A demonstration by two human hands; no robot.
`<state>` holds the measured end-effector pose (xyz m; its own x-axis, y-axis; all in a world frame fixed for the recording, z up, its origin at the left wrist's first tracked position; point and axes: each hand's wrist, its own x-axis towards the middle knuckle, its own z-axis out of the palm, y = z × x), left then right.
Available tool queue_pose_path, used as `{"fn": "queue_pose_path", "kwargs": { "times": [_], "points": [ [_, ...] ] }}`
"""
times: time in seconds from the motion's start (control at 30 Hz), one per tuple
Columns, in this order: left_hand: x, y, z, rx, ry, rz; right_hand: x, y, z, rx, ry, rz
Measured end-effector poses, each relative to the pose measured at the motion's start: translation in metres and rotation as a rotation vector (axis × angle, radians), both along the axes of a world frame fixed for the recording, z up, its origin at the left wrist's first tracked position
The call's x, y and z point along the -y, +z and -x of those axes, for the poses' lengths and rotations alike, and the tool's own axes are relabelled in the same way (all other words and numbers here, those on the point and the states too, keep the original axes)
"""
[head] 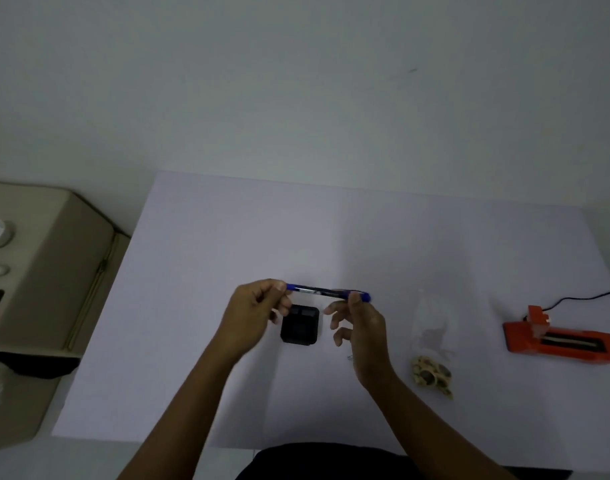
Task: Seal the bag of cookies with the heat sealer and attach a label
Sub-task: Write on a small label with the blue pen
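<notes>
- The left hand pinches one end of a blue pen between thumb and fingertips, closed on it.
- The right hand grips the pen's other end with thumb and forefinger, its remaining fingers spread loose below.
- The pen lies level between the two hands, held up above the table.
- Just below the pen, between the hands, a small black square box sits on the white tabletop.
- The clear bag of cookies lies on the table to the right of the right hand, apart from it; the cookies are bunched at the near end and the rest of the bag reaches away toward the wall. Whether its mouth is sealed cannot be told.
- Further right, well apart from the bag, the orange heat sealer rests near the table's edge with a black cord running off behind it.
- A beige machine stands beside the table on the left.
</notes>
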<state>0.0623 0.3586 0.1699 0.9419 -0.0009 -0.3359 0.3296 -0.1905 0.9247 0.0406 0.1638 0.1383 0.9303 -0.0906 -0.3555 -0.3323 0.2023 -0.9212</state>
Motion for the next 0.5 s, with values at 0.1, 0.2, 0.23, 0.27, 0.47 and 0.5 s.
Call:
{"fn": "queue_pose_path", "kwargs": {
  "times": [0.1, 0.2, 0.23, 0.27, 0.47, 0.5],
  "points": [
    [-0.026, -0.020, -0.012, 0.026, 0.000, -0.290, 0.011, -0.027, -0.003, -0.157, -0.007, 0.181],
    [-0.034, -0.041, -0.018, -0.043, -0.068, -0.473, 0.017, -0.053, -0.003, -0.295, 0.083, 0.348],
    [-0.032, -0.050, -0.019, -0.085, -0.091, -0.495, 0.017, -0.061, -0.002, -0.322, 0.118, 0.374],
    [-0.030, -0.060, -0.020, -0.125, -0.110, -0.512, 0.015, -0.067, -0.001, -0.344, 0.146, 0.389],
    [-0.008, -0.101, -0.023, -0.184, -0.238, -0.664, -0.003, -0.090, 0.000, -0.415, 0.244, 0.359],
    [-0.005, -0.106, -0.024, -0.186, -0.286, -0.701, -0.006, -0.093, -0.001, -0.416, 0.254, 0.359]
  ]
}}
